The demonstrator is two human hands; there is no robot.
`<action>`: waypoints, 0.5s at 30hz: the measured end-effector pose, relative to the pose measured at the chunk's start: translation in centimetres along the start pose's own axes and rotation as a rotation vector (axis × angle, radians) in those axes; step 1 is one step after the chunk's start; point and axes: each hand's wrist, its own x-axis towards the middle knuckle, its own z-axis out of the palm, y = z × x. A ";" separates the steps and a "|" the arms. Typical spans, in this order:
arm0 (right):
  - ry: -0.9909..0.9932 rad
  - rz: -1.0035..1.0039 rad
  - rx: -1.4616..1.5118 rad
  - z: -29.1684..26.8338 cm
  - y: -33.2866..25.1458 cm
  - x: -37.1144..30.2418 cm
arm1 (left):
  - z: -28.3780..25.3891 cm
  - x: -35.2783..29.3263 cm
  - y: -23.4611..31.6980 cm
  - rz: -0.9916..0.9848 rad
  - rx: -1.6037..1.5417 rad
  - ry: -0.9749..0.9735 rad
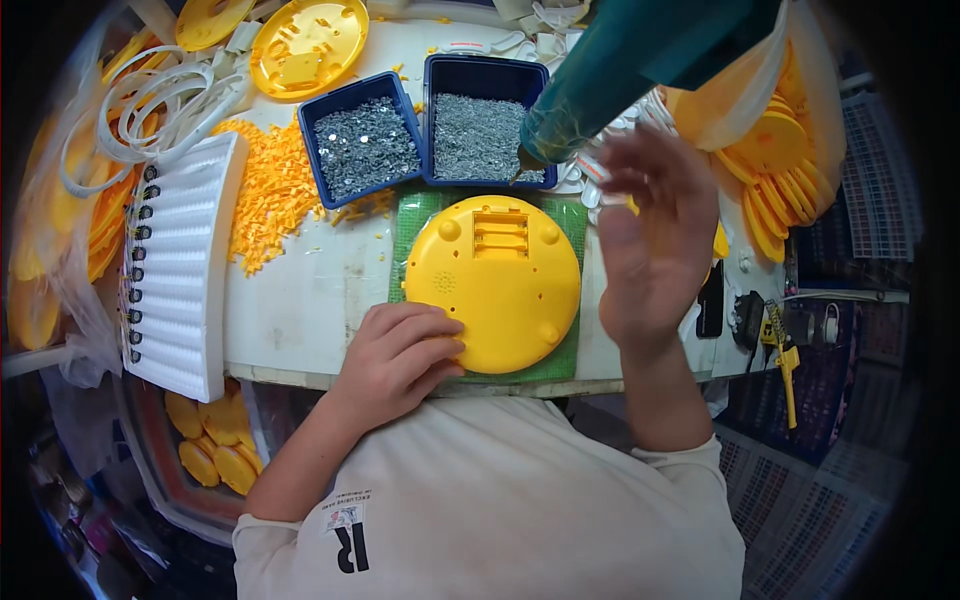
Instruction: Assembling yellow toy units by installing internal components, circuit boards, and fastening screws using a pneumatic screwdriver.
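A round yellow plastic housing (pixel 490 310) lies with its open battery compartment (pixel 500 235) facing up, on a green mat (pixel 412 215). My left hand (pixel 400 355) holds its lower left edge, fingers bent over the rim and thumb hidden. Raised to the right of the housing is my right hand (pixel 655 240), its fingers blurred but apart from the thumb, with nothing visible held. A teal electric screwdriver (pixel 600 90) hangs from above, left of that hand, its bit over the front of a blue bin of screws (pixel 480 125).
Another blue bin (pixel 365 150) of small metal parts stands beside a pile of small yellow pieces (pixel 265 190). At left are a white foam tray (pixel 185 270) and white rings (pixel 165 110). Bagged yellow discs (pixel 780 180) are at right. A yellow cover (pixel 310 45) lies behind.
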 end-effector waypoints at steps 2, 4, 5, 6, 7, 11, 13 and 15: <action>-0.034 0.010 0.129 0.7 0.3 2.3 | -0.5 0.1 0.2 -0.021 -0.027 -0.002; -0.090 -0.014 0.113 1.0 0.5 4.3 | -0.7 0.2 0.0 -0.039 -0.056 -0.004; -0.235 0.108 0.211 0.6 0.0 5.5 | -0.8 0.2 -0.3 -0.056 -0.089 0.026; -0.380 0.232 0.307 0.3 -0.6 6.4 | -0.8 0.4 -0.6 -0.073 -0.123 0.056; -0.365 0.346 0.368 0.7 -0.9 6.7 | -0.9 0.7 -0.9 -0.074 -0.119 0.060; -0.339 0.238 0.306 0.6 -1.2 6.8 | -0.9 3.2 -2.0 -0.217 -0.063 0.187; -0.359 0.255 0.429 -0.3 -0.7 6.1 | -0.6 4.3 -2.8 -0.307 -0.035 0.187; -0.390 0.306 0.724 -0.7 0.3 5.0 | -0.5 5.3 -3.1 -0.339 -0.035 0.165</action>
